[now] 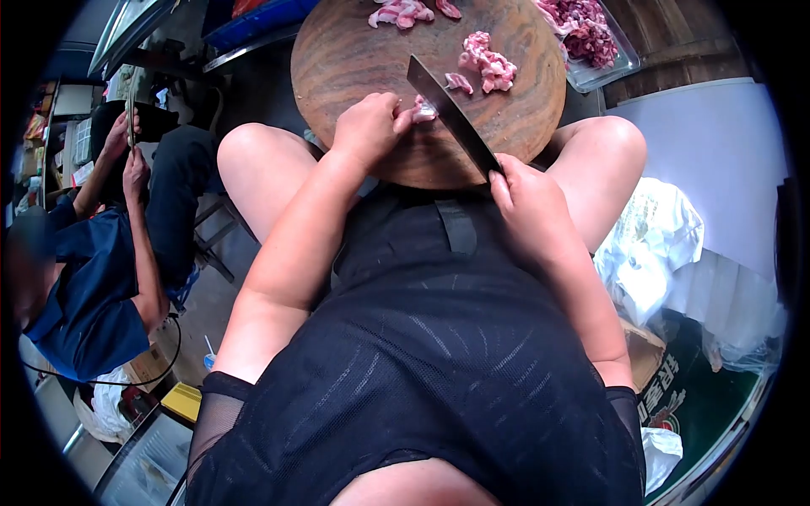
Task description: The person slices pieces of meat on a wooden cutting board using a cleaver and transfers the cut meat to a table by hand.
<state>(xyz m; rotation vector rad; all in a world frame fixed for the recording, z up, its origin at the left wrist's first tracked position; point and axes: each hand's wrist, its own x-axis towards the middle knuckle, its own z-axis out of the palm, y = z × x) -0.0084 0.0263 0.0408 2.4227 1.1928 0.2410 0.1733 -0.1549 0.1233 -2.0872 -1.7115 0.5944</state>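
My right hand (533,202) grips the handle of a cleaver (454,116), its dark blade slanting up and left over a round wooden chopping block (354,59). Left of the blade, my left hand (369,131) has its fingers closed on a small piece of raw meat (424,110), which lies on the block by the cutting edge. Beyond the blade sits a pile of pink meat pieces (488,63), with a small scrap (459,83) beside it. More meat strips (402,12) lie at the block's far side.
A clear plastic tray (620,67) of chopped meat stands right of the block. To the left, a seated person (93,278) in dark clothes holds something long and thin. A white plastic bag (650,240) and a green box (704,413) are at the right. A blue crate (253,25) stands behind.
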